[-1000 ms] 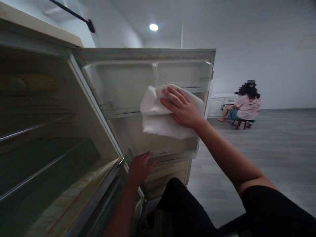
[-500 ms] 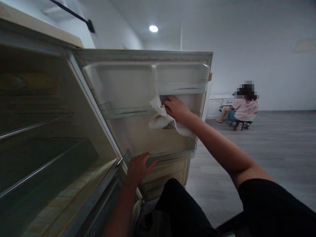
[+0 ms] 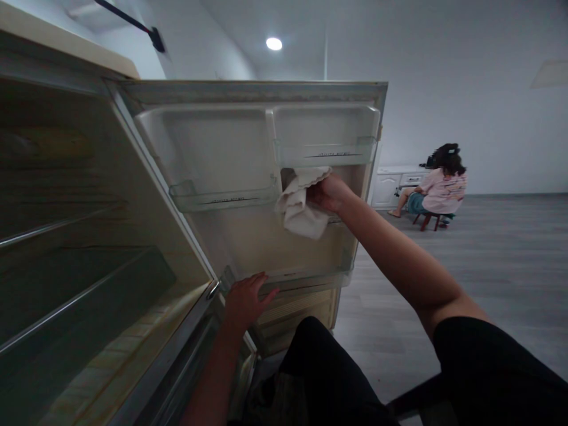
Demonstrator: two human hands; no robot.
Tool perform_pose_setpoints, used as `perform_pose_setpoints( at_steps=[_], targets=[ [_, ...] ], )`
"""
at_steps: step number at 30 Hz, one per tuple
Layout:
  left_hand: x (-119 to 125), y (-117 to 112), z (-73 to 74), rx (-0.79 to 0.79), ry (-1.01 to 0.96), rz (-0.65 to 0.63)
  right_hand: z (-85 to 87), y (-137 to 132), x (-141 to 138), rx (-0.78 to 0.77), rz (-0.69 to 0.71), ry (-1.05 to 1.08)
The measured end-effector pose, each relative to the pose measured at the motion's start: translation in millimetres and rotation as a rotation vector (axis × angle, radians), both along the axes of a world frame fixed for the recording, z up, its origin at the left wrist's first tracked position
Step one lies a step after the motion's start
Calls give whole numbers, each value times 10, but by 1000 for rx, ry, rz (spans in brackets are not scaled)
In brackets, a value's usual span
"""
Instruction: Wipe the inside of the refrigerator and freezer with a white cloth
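A fridge stands open on the left, its door (image 3: 213,142) swung out in front of me. My right hand (image 3: 327,192) is closed on a bunched white cloth (image 3: 298,207) and presses it against the door's inner wall, just under the upper right door shelf (image 3: 326,155). My left hand (image 3: 245,299) lies with fingers spread on the door's bottom edge, by the lowest door shelf (image 3: 310,277). A second clear shelf (image 3: 222,198) sits to the left of the cloth.
The fridge's interior (image 3: 80,248) with bare shelves fills the left side. Across the grey floor (image 3: 488,266), a person in a pink top (image 3: 439,189) sits on a low stool near a white cabinet (image 3: 393,186). A ceiling light (image 3: 274,44) is on.
My right hand went from pressing the spread cloth flat on the door to bunching it and moving it up under the upper right shelf. My left hand stayed in place.
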State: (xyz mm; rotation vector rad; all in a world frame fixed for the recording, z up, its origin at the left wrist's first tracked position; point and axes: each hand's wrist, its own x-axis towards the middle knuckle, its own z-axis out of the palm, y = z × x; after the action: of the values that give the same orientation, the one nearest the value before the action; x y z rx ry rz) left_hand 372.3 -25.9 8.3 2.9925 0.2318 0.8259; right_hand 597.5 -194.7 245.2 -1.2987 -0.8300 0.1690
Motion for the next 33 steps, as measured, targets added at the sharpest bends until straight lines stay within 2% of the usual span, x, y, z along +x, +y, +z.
perform_pose_setpoints(
  at_steps=[3, 8, 11, 15, 20, 25, 33],
  targets=[
    [-19, 13, 12, -8, 17, -1, 4, -24, -170, 133, 39, 138],
    [-52, 36, 23, -25, 26, 2, -41, -99, -476, 389, -12, 287],
    [-74, 52, 31, -22, 34, -12, -116, -144, -465, 478, -132, 226],
    [-93, 59, 49, -29, 67, -27, -226, -233, -295, 564, -292, 135],
    [-85, 28, 64, -29, 64, -16, -270, -291, -177, 586, -400, -22],
    [-31, -14, 54, -27, 66, 0, -268, -244, -112, 592, -427, -5],
    [136, -96, 7, -6, 1, 33, -239, -208, 127, 384, -491, -85]
  ],
)
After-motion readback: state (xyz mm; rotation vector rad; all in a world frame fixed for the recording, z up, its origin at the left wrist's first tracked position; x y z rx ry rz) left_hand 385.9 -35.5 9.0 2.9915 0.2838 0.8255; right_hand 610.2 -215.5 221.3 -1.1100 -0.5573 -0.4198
